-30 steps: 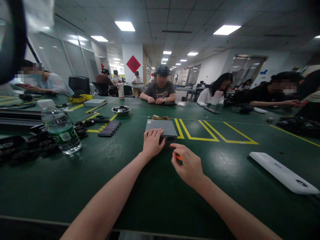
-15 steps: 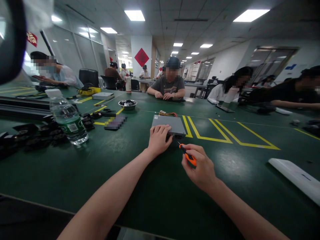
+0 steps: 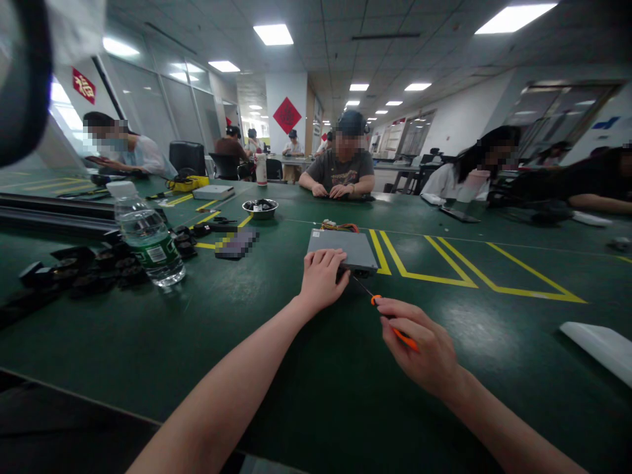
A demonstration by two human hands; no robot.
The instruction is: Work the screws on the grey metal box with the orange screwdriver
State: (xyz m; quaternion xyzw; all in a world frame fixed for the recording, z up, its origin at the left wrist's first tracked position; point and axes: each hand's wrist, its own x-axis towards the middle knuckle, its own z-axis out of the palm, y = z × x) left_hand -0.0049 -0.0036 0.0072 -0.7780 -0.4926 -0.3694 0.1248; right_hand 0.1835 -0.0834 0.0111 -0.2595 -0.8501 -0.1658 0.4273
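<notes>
A flat grey metal power supply (image 3: 345, 247) lies on the green table, a bundle of coloured wires (image 3: 336, 226) at its far side. My left hand (image 3: 323, 280) grips its near left part, fingers over the top and thumb against the near side. My right hand (image 3: 424, 345) is closed round the orange and black handle of a screwdriver (image 3: 376, 300). The thin shaft points up and left, its tip close to the near face of the power supply by my left thumb. Whether the tip touches cannot be made out.
A water bottle (image 3: 148, 237) stands at left beside a heap of black parts (image 3: 99, 266). Further off are a blurred phone-like object (image 3: 237, 243) and a metal bowl (image 3: 260, 209) of small parts. A white object (image 3: 600, 349) lies at right. A person (image 3: 340, 164) sits opposite.
My right hand has drawn back to the right and down, and more of the screwdriver's shaft shows. The tip sits nearer my left thumb. The whole view has shifted slightly; my left hand keeps its grip.
</notes>
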